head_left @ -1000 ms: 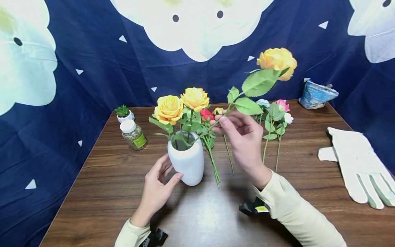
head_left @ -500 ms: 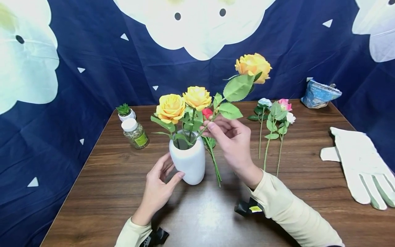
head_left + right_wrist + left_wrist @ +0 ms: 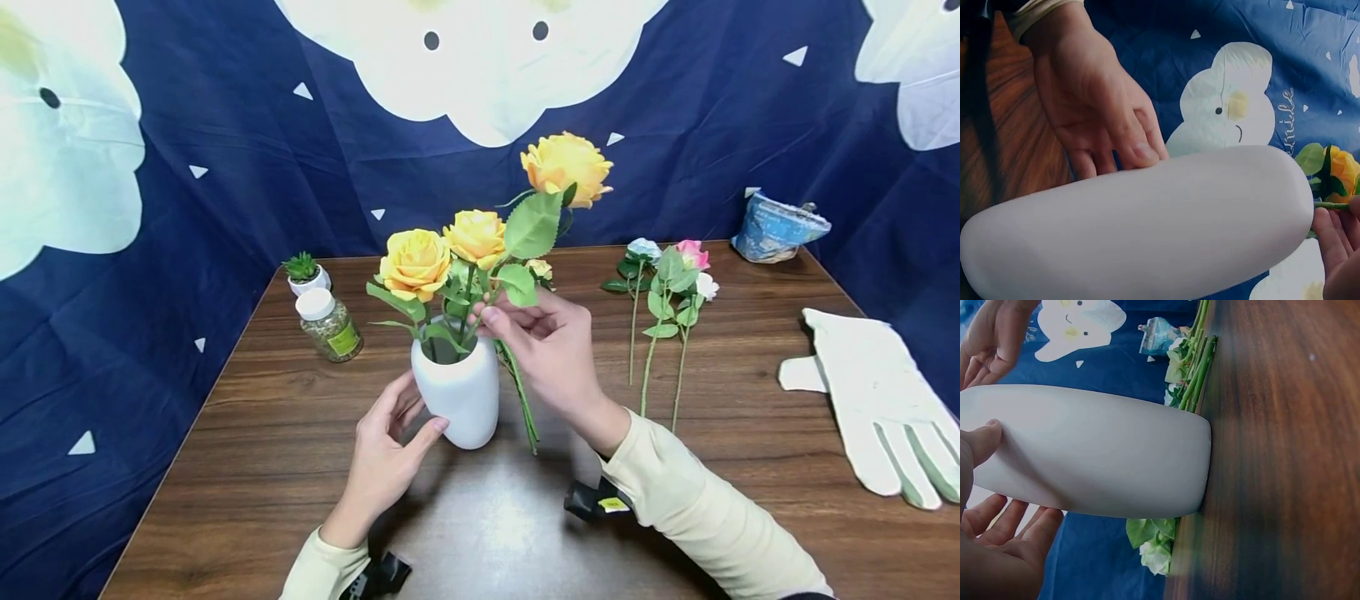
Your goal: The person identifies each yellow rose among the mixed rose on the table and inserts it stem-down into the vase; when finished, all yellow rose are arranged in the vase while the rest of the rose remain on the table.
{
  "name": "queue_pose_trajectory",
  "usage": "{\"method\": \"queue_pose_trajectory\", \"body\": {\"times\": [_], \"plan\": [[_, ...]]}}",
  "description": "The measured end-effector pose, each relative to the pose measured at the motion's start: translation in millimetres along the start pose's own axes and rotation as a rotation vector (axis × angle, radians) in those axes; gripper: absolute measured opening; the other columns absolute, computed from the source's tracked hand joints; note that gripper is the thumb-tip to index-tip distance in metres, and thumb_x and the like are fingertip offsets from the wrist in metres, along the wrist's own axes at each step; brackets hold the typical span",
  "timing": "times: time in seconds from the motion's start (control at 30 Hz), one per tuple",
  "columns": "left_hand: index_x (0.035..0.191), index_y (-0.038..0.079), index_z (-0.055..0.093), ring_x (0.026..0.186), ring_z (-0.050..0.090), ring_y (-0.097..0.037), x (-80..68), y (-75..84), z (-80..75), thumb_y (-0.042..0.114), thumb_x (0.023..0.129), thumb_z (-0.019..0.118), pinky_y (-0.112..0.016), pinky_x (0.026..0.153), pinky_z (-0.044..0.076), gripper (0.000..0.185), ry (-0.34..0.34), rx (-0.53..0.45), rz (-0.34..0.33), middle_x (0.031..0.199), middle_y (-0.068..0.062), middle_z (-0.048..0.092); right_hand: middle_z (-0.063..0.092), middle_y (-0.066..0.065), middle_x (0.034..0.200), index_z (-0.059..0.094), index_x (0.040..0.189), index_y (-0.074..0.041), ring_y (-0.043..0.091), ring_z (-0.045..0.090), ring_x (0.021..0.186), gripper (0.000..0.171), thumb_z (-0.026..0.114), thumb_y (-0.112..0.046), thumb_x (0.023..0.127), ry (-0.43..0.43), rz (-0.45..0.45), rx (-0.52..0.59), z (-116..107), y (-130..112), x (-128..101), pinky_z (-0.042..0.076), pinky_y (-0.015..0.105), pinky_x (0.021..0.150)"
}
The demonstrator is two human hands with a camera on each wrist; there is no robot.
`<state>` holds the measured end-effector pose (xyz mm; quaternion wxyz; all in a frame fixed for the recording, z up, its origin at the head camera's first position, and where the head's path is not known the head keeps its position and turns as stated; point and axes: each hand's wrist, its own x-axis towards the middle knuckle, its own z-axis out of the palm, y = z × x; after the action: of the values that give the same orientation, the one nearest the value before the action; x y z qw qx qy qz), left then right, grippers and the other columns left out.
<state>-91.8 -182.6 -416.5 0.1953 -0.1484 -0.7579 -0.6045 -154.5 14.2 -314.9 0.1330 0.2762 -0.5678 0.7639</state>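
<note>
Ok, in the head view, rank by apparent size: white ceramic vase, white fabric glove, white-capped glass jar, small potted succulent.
1. White fabric glove, though it lies nearer the camera's edge.
2. White ceramic vase.
3. White-capped glass jar.
4. Small potted succulent, smallest, also farthest back.

My left hand [image 3: 386, 454] sits low in front of me, palm turned inward, thumb out to the right and its tip pressed forward, fingers loosely spread and straight behind it. My right hand [image 3: 547, 346] is raised higher and farther forward, wrist bent, thumb and forefinger pinched together at the fingertips [image 3: 491, 317] with the other fingers curled beneath. Both forearms come in from the bottom edge in cream sleeves, each with a dark strap at the wrist.
</note>
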Motion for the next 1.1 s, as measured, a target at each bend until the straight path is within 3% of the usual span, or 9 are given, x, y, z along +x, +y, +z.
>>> {"method": "queue_pose_trajectory", "body": {"times": [0.17, 0.27, 0.33, 0.57, 0.77, 0.93, 1.03, 1.1], "plan": [[0.141, -0.013, 0.05, 0.125, 0.06, -0.002, 0.4, -0.1, -0.1, -0.021, 0.081, 0.075, -0.023, 0.109, 0.051, 0.065, -0.001, 0.004, 0.0, 0.134, -0.033, 0.061, 0.071, 0.038, 0.095, 0.064, 0.098, 0.025, 0.005, 0.074, 0.087, 0.011, 0.064, 0.018, 0.089, 0.006, 0.014, -0.098, -5, 3, 1, 0.067, 0.034, 0.082], [0.141, -0.014, 0.05, 0.125, 0.06, -0.002, 0.8, 0.4, 0.3, -0.021, 0.081, 0.075, -0.023, 0.109, 0.051, 0.065, -0.001, 0.001, 0.0, 0.134, -0.033, 0.061, 0.072, 0.034, 0.091, 0.068, 0.095, 0.021, 0.002, 0.071, 0.081, 0.01, 0.067, 0.015, 0.087, 0.013, 0.004, -0.173, -8, 5, 0, 0.063, 0.02, 0.075], [0.141, -0.014, 0.05, 0.125, 0.06, -0.002, 1.0, 0.7, 0.6, -0.021, 0.081, 0.074, -0.023, 0.109, 0.051, 0.065, -0.002, -0.003, 0.003, 0.134, -0.034, 0.061, 0.072, 0.033, 0.09, 0.07, 0.093, 0.02, 0.004, 0.07, 0.081, 0.009, 0.069, 0.015, 0.086, 0.006, -0.001, -0.193, -9, 7, -1, 0.06, 0.017, 0.072], [0.14, -0.015, 0.049, 0.125, 0.06, -0.002, 0.9, 0.8, 0.5, -0.022, 0.081, 0.074, -0.022, 0.108, 0.051, 0.065, -0.004, -0.004, 0.004, 0.133, -0.035, 0.06, 0.07, 0.029, 0.098, 0.073, 0.091, 0.016, 0.015, 0.065, 0.093, 0.008, 0.071, 0.015, 0.084, -0.109, -0.032, -0.214, -12, 16, -7, 0.059, 0.02, 0.072], [0.141, -0.014, 0.049, 0.125, 0.06, -0.001, 0.2, 1.1, -0.9, -0.022, 0.081, 0.074, -0.021, 0.108, 0.05, 0.066, -0.006, 0.007, -0.003, 0.134, -0.034, 0.06, 0.071, 0.026, 0.111, 0.074, 0.102, 0.014, 0.012, 0.064, 0.11, 0.019, 0.073, 0.012, 0.084, -0.1, 0.012, -0.272, -23, 21, -18, 0.061, 0.03, 0.095], [0.141, -0.014, 0.049, 0.125, 0.059, -0.001, 0.2, 1.6, -1.3, -0.022, 0.081, 0.074, -0.021, 0.108, 0.05, 0.066, -0.001, 0.013, -0.006, 0.134, -0.034, 0.06, 0.077, 0.007, 0.1, 0.07, 0.102, 0.016, 0.009, 0.07, 0.091, 0.016, 0.063, 0.015, 0.088, -0.011, 0.032, -0.186, -50, 23, -17, 0.062, 0.024, 0.085], [0.141, -0.014, 0.049, 0.125, 0.059, -0.001, 0.3, 1.7, -0.6, -0.021, 0.081, 0.074, -0.021, 0.108, 0.05, 0.065, -0.002, 0.008, -0.009, 0.134, -0.034, 0.06, 0.077, -0.004, 0.092, 0.074, 0.097, 0.005, 0.01, 0.071, 0.085, 0.021, 0.054, 0.011, 0.096, 0.091, 0.113, -0.052, -71, 22, -7, 0.062, 0.023, 0.082], [0.141, -0.014, 0.049, 0.124, 0.059, 0.0, -0.1, 1.7, 0.2, -0.021, 0.082, 0.073, -0.02, 0.108, 0.05, 0.065, -0.004, 0.003, -0.013, 0.134, -0.034, 0.06, 0.077, -0.002, 0.09, 0.075, 0.095, -0.004, 0.012, 0.072, 0.085, 0.03, 0.048, 0.006, 0.101, 0.153, 0.173, 0.05, -85, 21, 0, 0.063, 0.024, 0.082]]}}
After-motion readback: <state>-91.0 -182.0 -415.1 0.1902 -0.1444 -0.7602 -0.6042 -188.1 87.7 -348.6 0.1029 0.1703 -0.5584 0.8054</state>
